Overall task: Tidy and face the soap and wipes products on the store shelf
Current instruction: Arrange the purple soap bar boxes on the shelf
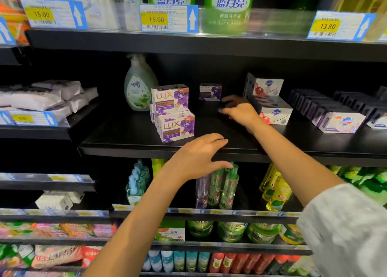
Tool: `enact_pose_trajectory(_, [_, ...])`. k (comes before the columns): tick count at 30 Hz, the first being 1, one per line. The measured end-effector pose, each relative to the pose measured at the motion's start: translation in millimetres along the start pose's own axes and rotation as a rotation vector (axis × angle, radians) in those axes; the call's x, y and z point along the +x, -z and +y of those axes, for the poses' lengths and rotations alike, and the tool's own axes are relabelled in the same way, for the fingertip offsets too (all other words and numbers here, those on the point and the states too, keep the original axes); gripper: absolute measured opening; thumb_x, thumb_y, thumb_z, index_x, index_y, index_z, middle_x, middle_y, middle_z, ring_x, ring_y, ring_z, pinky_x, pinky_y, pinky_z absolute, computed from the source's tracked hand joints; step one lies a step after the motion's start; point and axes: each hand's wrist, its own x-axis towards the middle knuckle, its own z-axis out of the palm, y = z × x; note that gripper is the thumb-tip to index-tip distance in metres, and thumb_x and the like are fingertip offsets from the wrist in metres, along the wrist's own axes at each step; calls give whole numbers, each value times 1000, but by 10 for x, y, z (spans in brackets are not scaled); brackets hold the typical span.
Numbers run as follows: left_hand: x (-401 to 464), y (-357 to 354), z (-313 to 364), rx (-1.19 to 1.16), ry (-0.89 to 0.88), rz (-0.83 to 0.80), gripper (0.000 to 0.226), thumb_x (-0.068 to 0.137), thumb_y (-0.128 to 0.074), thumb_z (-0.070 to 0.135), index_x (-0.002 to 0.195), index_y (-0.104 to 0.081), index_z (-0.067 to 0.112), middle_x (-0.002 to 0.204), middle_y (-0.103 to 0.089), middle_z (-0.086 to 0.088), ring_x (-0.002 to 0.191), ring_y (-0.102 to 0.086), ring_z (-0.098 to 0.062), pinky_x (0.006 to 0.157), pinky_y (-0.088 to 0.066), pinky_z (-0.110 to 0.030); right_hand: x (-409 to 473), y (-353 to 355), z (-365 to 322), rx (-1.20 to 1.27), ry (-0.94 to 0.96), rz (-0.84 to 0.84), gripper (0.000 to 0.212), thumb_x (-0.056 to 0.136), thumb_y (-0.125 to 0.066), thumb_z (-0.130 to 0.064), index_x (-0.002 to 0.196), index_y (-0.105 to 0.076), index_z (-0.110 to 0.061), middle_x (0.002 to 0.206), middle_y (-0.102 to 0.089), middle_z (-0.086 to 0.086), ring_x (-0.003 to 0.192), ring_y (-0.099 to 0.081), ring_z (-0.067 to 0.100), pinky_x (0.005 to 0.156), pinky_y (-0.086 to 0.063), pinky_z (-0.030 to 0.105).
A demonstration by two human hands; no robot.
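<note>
Two white-and-purple LUX soap boxes (174, 113) stand stacked near the front of the black middle shelf (129, 138). A third purple soap box (210, 92) sits deeper back in the dark. My right hand (238, 111) reaches into the shelf just below and right of that box, fingers curled, holding nothing I can see. My left hand (199, 157) hovers open in front of the shelf edge, below the LUX stack. White Safeguard soap boxes (270, 101) are piled right of my right hand. Wipes packs (41, 96) lie on the left shelf.
A pump bottle of hand soap (138, 86) stands behind the LUX boxes. Rows of dark-sided soap boxes (335, 113) fill the right of the shelf. Green bottles (228, 6) and price tags (167, 18) sit on the shelf above; spray bottles (222, 188) stand below.
</note>
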Motion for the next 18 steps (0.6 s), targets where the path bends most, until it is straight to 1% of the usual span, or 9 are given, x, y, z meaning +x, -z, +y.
enact_pose_trajectory(3, [90, -14, -74, 21, 40, -33, 67, 100, -59, 57, 158, -44, 26, 165, -37, 7, 152, -32, -12, 121, -29, -33, 258, -68, 6, 19, -30, 15, 54, 91, -80, -18, 140, -58, -14, 139, -62, 11, 129, -59, 29, 109, -50, 44])
enact_pose_trajectory(6, [93, -29, -103, 10, 69, -43, 65, 100, -56, 60, 158, -44, 32, 167, -34, 13, 154, -28, -8, 123, -27, -33, 493, -130, -6, 13, -45, 58, 56, 92, -77, -14, 143, -54, -12, 146, -57, 12, 136, -53, 28, 112, -44, 38])
enact_pose_trajectory(8, [101, -23, -104, -2, 71, -42, 64, 100, -56, 59, 158, -44, 33, 167, -34, 14, 153, -27, -6, 122, -27, -32, 644, -180, 31, 51, -54, 91, 58, 91, -77, -13, 144, -53, -13, 148, -56, 11, 138, -51, 28, 115, -42, 38])
enact_pose_trajectory(11, [128, -11, -123, -4, 75, -61, 64, 101, -56, 59, 158, -43, 34, 167, -32, 15, 154, -24, -4, 121, -28, -32, 871, -254, 101, 111, -73, 107, 72, 89, -80, -13, 151, -44, -13, 150, -55, 11, 139, -51, 28, 117, -42, 40])
enact_pose_trajectory(12, [134, -21, -131, -8, 75, -57, 64, 101, -56, 60, 157, -44, 34, 167, -32, 15, 154, -24, -3, 122, -28, -33, 942, -280, 115, 138, -83, 109, 79, 88, -81, -12, 155, -40, -13, 151, -54, 11, 140, -51, 27, 117, -42, 38])
enact_pose_trajectory(14, [144, -57, -144, -24, 77, -35, 64, 99, -58, 60, 156, -46, 34, 166, -35, 14, 154, -24, -2, 122, -29, -34, 1093, -328, 132, 163, -88, 113, 86, 87, -82, -9, 159, -34, -11, 153, -53, 11, 141, -50, 27, 115, -40, 29])
enact_pose_trajectory(16, [151, -92, -162, -37, 82, -24, 64, 98, -60, 60, 155, -48, 34, 165, -37, 14, 154, -25, -2, 123, -31, -34, 1219, -362, 142, 124, -88, 107, 87, 89, -81, -9, 160, -32, -11, 155, -51, 12, 143, -47, 26, 112, -36, 25])
enact_pose_trajectory(18, [154, -110, -179, -40, 84, -19, 65, 96, -60, 62, 154, -49, 35, 165, -37, 14, 154, -28, -4, 122, -34, -37, 1322, -378, 155, 89, -89, 113, 84, 88, -82, -10, 159, -36, -12, 155, -50, 11, 144, -47, 26, 112, -35, 24])
